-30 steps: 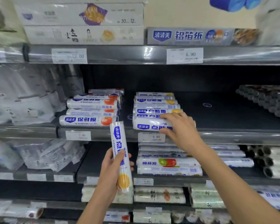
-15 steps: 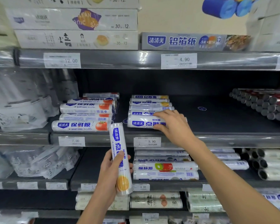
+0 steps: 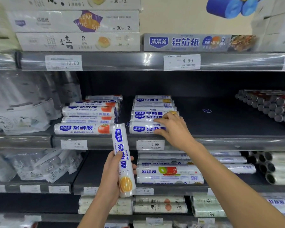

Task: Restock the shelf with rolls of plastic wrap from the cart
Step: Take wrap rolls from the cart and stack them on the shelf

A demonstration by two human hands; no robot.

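I have one roll of plastic wrap [image 3: 123,160] upright in the left hand [image 3: 109,178], fingers and thumb wrapped round its lower half, its top end level with the shelf lip. Up and right of those fingers, the right hand [image 3: 174,129] clamps the right end of the front shelf roll [image 3: 145,128], thumb on the near side, fingers curled over the top. That roll lies sideways at the front of a row of like rolls [image 3: 152,106] on the dark shelf [image 3: 220,125]. Just below the thumb sits the 9.90 price tag [image 3: 150,144]. Left of the fingers lie tomato-printed rolls [image 3: 82,128].
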